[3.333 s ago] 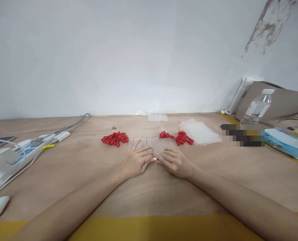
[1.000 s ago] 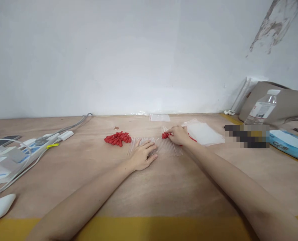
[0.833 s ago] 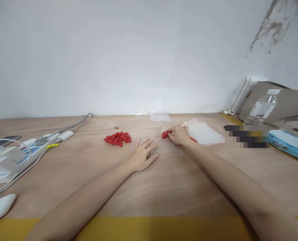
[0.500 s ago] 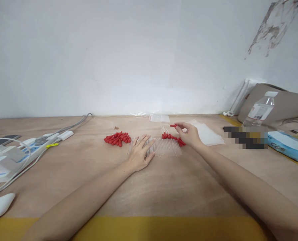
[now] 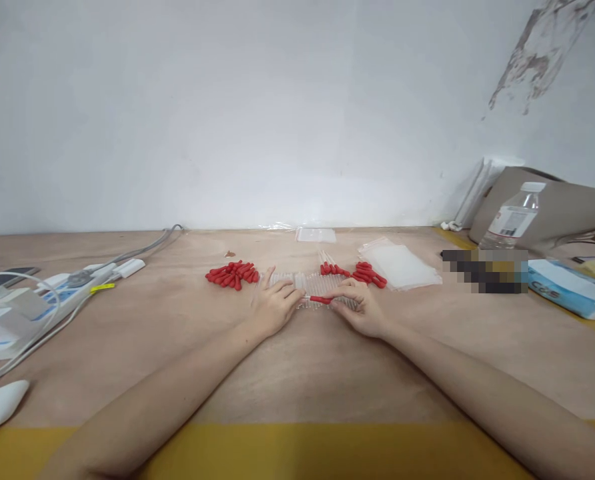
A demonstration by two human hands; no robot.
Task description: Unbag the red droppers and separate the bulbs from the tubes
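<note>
My right hand [image 5: 360, 308] pinches a small red-handled stick [image 5: 321, 300] between thumb and fingers, its pale thin end pointing left. That end meets the fingertips of my left hand [image 5: 276, 303], which are closed around what looks like the end of a clear tube, mostly hidden. Under and behind both hands lies a row of clear thin tubes [image 5: 322, 283]. A heap of red pieces [image 5: 232, 274] is left of my left hand. Behind the row lie several red-ended sticks with white shafts [image 5: 333, 269], and another red bunch [image 5: 370, 274] is beside my right hand.
White translucent bags [image 5: 405, 265] are stacked right of the red bunch, and a smaller one [image 5: 316, 235] lies by the wall. A power strip [image 5: 70, 287] with cables stands left. At right are a water bottle [image 5: 515, 215] and a blue tissue pack [image 5: 567, 290].
My right hand has come left and nearer with the red-handled stick, from the bunch to my left hand. My left hand's spread fingers have drawn together at the row's near edge.
</note>
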